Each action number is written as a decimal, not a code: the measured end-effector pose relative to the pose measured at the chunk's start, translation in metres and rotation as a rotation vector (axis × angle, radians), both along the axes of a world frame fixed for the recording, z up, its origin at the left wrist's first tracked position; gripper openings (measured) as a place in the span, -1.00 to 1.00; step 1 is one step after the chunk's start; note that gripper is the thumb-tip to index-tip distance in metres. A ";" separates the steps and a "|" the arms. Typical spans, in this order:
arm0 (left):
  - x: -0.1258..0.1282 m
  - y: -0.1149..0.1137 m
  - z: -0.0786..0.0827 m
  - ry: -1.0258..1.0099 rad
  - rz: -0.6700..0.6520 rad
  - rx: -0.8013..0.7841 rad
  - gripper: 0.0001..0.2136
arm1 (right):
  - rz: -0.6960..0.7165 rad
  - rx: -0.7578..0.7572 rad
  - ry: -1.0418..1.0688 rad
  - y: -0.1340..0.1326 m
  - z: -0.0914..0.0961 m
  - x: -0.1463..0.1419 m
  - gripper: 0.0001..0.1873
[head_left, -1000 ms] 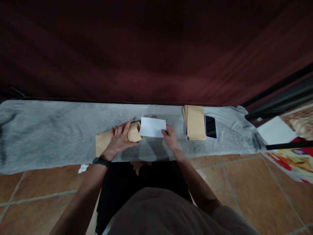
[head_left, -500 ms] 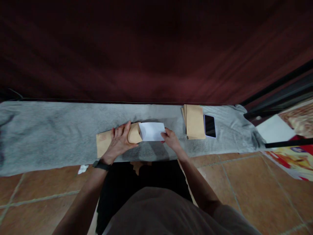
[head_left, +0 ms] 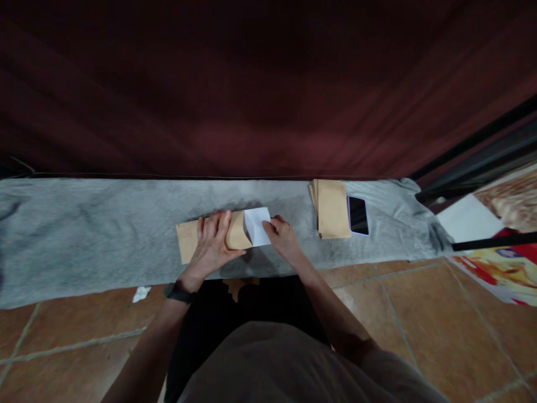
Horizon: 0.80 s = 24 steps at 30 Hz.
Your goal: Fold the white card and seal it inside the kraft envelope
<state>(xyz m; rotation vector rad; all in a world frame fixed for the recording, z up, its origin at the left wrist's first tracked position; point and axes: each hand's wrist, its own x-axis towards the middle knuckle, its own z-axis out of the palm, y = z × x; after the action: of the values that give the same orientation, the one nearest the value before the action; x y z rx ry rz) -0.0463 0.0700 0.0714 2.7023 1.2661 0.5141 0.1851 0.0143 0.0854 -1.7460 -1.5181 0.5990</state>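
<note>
A brown paper envelope (head_left: 238,229) lies across the grey cloth, its mouth gaping on the right side. My left hand (head_left: 213,240) grips it from above, fingers over the far edge and thumb along the near one. Between the thumb and fingers of my right hand (head_left: 283,235) is the right end of a folded sheet of white paper (head_left: 257,224). The paper's left part is inside the envelope's mouth and hidden there.
A small stack of brown envelopes (head_left: 333,210) lies to the right, beside a phone (head_left: 358,215) with a dark screen. Grey cloth (head_left: 84,235) covers the long narrow surface, which backs onto a dark red curtain-like sheet (head_left: 251,134). A crumpled white tissue (head_left: 141,294) is on the tiled floor.
My right hand has moved left, and more of the white paper is inside the envelope. The envelope and my left hand have shifted slightly right.
</note>
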 end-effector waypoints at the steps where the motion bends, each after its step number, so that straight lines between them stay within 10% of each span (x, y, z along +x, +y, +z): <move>1: 0.002 -0.001 0.001 -0.013 -0.003 -0.006 0.15 | 0.003 0.034 -0.013 0.001 -0.001 -0.004 -0.72; 24: 0.018 -0.010 -0.002 -0.207 -0.119 0.020 0.21 | -0.056 0.114 0.180 -0.004 -0.004 -0.038 -0.77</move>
<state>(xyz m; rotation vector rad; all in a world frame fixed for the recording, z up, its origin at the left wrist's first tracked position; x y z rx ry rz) -0.0285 0.0604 0.0697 2.6373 1.0468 0.7719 0.1468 0.0101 0.0812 -1.5983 -1.3478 0.6120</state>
